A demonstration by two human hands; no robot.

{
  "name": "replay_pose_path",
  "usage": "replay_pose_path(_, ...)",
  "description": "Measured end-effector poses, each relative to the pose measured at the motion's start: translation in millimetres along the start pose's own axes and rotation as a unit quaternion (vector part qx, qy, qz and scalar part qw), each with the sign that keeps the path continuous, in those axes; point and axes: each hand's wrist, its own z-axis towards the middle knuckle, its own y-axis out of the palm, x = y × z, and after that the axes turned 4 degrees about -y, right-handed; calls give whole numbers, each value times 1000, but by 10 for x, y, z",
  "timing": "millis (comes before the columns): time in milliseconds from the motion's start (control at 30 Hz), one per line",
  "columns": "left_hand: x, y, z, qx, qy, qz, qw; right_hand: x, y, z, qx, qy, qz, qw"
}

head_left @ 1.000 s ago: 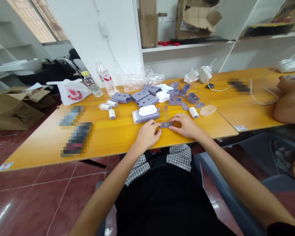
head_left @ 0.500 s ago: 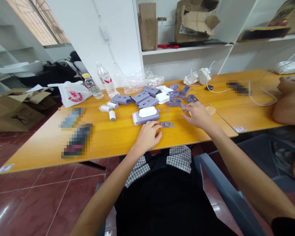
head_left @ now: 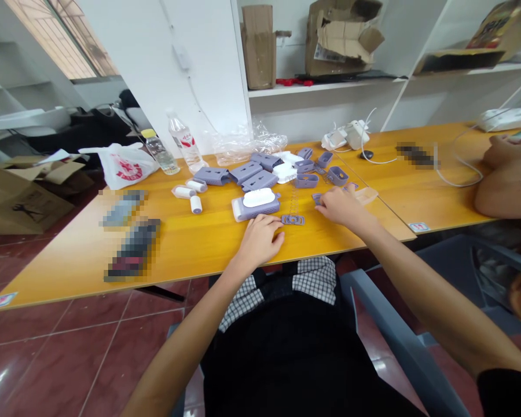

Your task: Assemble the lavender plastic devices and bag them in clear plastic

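The left hand (head_left: 260, 238), thumb and fingers apart, is touching a slotted purple plate (head_left: 293, 220) near frame centre, probably best steadied lightly, while the right hand (head_left: 341, 207) is pinching another purple piece (head_left: 316, 199) farther right.

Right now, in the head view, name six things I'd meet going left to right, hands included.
White plastic bag → bottle with a red label → left hand → flat purple piece → right hand → another person's hand.
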Motion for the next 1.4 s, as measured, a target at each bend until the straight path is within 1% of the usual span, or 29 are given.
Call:
replay_pose_path(200,5,2,-1,-4,-3,3,1000,-36,-74,52,-17,-37,-2,999)
replay_pose_path(333,14,-3,-13,-1,-7,15,1000,-85,-79,52,-17,-51,-22,998)
replay_pose_path(433,9,1,-21,-1,16,16,1000,-116,-68,32,5,-53,-32,998)
replay_pose_path(500,2,6,-22,-15,37,14,999,-123,-67,25,14,-61,-23,998)
replay_pose_path(567,-5,10,-19,-27,45,16,999,-116,-69,26,24,-73,-6,997)
replay_pose_path(633,-8,10,-16,-29,43,20,998,-93,-74,32,51,-78,25,995)
replay_pose_path(700,-9,8,-14,-30,41,18,999,-54,-84,41,96,-69,92,989)
replay_pose_path(767,-11,3,-13,-28,40,12,999,-8,-103,52,144,-55,197,968)
replay_pose_path(800,-14,1,-12,-26,41,9,999,14,-117,57,164,-50,259,951)
replay_pose_path(867,-23,1,-12,-18,41,2,999,44,-159,64,192,-45,385,902)
replay_pose_path(967,-37,1,-13,13,41,-22,999,36,-250,47,197,-39,532,822)
replay_pose_path(1033,-28,-16,-13,57,35,-58,996,-3,-317,12,191,-36,583,789)
replay_pose_path(1133,34,-75,4,139,31,-128,982,-80,-395,-53,185,-45,627,756)
replay_pose_path(1233,126,-123,80,193,19,-196,961,-151,-429,-93,177,-54,656,732)
replay_pose_path(1333,185,-87,235,210,-10,-264,941,-202,-437,-101,177,-59,661,727)
replay_pose_path(1400,192,-20,362,198,-33,-302,932,-224,-441,-102,191,-60,654,729)
